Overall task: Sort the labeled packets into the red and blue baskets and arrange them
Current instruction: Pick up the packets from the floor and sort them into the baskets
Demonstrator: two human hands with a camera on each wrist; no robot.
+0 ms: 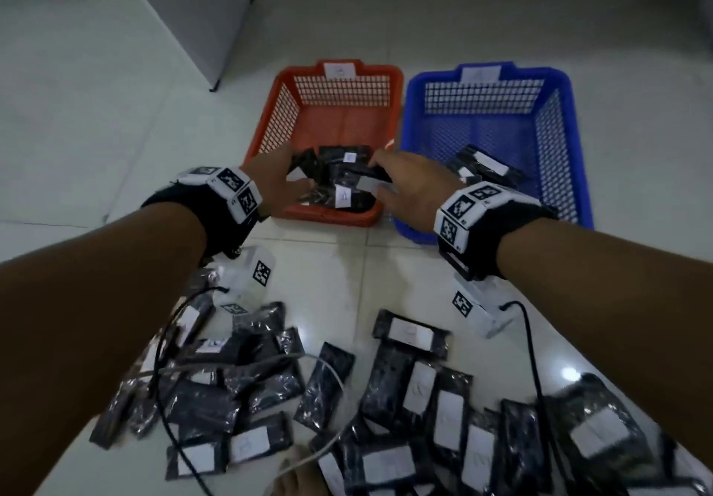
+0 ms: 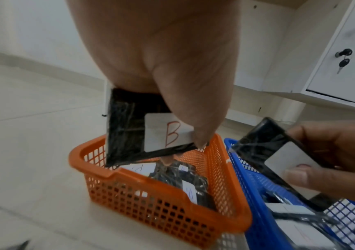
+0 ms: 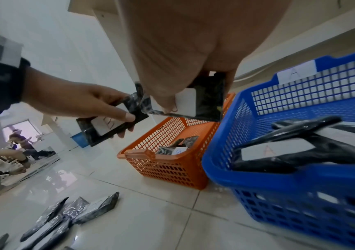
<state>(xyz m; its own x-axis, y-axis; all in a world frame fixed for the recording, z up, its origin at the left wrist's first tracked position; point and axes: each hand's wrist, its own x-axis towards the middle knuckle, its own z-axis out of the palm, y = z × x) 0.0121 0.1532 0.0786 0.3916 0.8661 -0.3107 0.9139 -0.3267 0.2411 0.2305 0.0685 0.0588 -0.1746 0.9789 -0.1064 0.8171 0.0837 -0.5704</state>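
Note:
The red basket and the blue basket stand side by side on the floor. My left hand pinches a black packet whose white label reads B, just above the red basket's near end. Beside it my right hand grips a second black packet with a white label, over the red basket's right edge. Several packets lie in the red basket, and a few packets lie in the blue one. Its rim label reads A.
A heap of black labeled packets covers the floor tiles near me, crossed by cables from the wrist cameras. A grey cabinet stands at the back left, and a white locker with keys stands behind the baskets. A person sits far off.

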